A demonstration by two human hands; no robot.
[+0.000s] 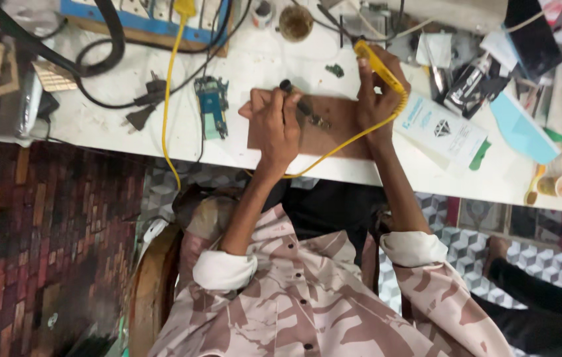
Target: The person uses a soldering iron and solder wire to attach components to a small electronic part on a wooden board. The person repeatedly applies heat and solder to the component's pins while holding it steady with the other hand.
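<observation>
My left hand [274,122] rests on a brown work board [340,135] and grips a thin black tool [287,87] whose tip points at a small dark part [318,121] on the board. My right hand [375,92] is raised just right of it. It is closed around a yellow soldering iron [379,65], and the iron's yellow cord [334,153] loops back under my wrist. The iron's tip is hidden behind my fingers.
The white table [261,66] is crowded: a blue circuit board [211,106], black plugs [143,106], a yellow cable [168,99], a round tin [295,22], a white carton [441,127] and assorted tools at the right. Another person's foot [496,248] shows lower right.
</observation>
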